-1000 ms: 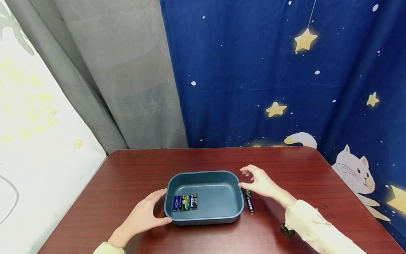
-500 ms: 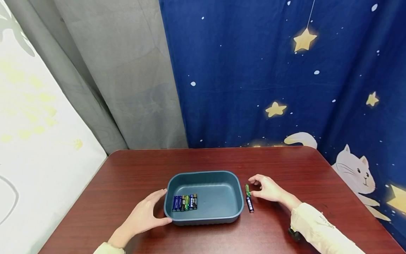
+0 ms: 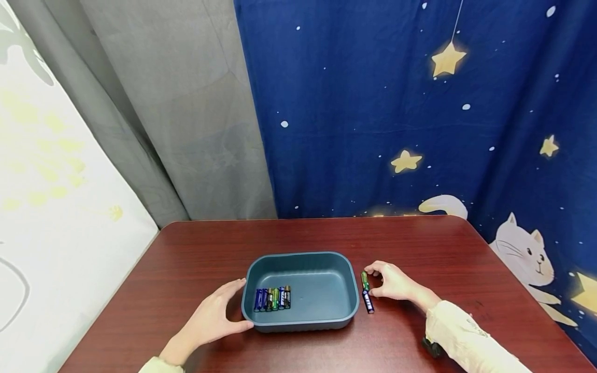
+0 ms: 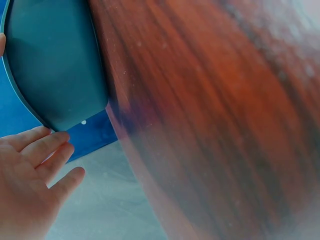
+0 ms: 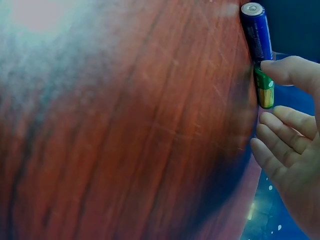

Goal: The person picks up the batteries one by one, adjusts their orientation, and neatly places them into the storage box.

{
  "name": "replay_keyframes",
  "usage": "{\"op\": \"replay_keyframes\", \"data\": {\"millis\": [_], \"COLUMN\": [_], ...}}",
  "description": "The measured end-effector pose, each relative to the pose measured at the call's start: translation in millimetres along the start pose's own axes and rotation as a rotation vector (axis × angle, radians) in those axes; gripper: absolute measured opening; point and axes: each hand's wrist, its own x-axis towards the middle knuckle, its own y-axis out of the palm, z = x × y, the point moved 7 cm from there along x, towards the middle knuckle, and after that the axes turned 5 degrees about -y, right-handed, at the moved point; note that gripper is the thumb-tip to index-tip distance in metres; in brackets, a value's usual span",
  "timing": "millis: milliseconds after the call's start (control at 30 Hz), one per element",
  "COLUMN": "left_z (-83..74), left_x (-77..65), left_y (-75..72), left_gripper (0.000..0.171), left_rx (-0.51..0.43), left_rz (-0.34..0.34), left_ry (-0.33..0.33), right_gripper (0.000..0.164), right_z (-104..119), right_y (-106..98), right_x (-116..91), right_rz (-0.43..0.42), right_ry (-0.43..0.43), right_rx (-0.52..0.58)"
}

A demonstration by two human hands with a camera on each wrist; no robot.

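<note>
A blue-grey plastic tub (image 3: 322, 325) sits mid-table. Inside, along its left part, a row of several batteries (image 3: 275, 299) lies side by side. My left hand (image 3: 212, 316) rests against the tub's left end, thumb at the near corner and fingertips at the rim; in the left wrist view its fingers (image 4: 42, 147) are fairly straight. Right of the tub, a green battery (image 5: 265, 89) and a blue battery (image 5: 257, 35) lie end to end. My right hand (image 3: 394, 282) spans the green one loosely, thumb at the joint between the two, index fingertip right at its far end.
The dark red wooden table (image 3: 210, 248) carries everything. Behind it hang a grey curtain (image 3: 196, 129) and a blue star-patterned curtain (image 3: 354, 129). A white patterned panel (image 3: 60, 233) borders the left side.
My right hand has moved off the tub's right rim, rightward and nearer me, with its fingers now down at the green battery. My left hand and the tub stay put.
</note>
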Motion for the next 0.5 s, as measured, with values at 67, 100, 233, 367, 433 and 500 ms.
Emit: {"op": "replay_keyframes", "data": {"millis": [67,100,233,367,433,500], "left_z": [0.5,0.7,1.2,1.1,0.8,0.7], "left_x": [0.0,0.1,0.1,0.3,0.4,0.5], "left_y": [0.3,0.4,0.7,0.8,0.8,0.7], "left_gripper": [0.088,0.088,0.088,0.087,0.087,0.087], "left_rx": [-0.002,-0.004,-0.003,-0.005,-0.008,-0.011], "left_rz": [0.000,0.000,-0.001,0.000,0.000,0.001], "left_ry": [-0.002,-0.003,-0.003,-0.003,-0.004,-0.005], "right_gripper": [0.045,0.045,0.045,0.041,0.038,0.035], "right_z": [-0.4,-0.6,-1.1,0.6,3.2,6.7], "right_y": [0.8,1.0,1.7,1.3,0.2,-1.2], "right_x": [-0.3,-0.3,0.5,1.0,0.9,0.9], "right_rz": [-0.004,-0.006,-0.010,-0.033,-0.063,-0.096], "right_ry": [0.005,0.003,-0.005,-0.034,-0.067,-0.108], "right_rx": [-0.009,-0.013,-0.011,-0.013,-0.015,-0.015]}}
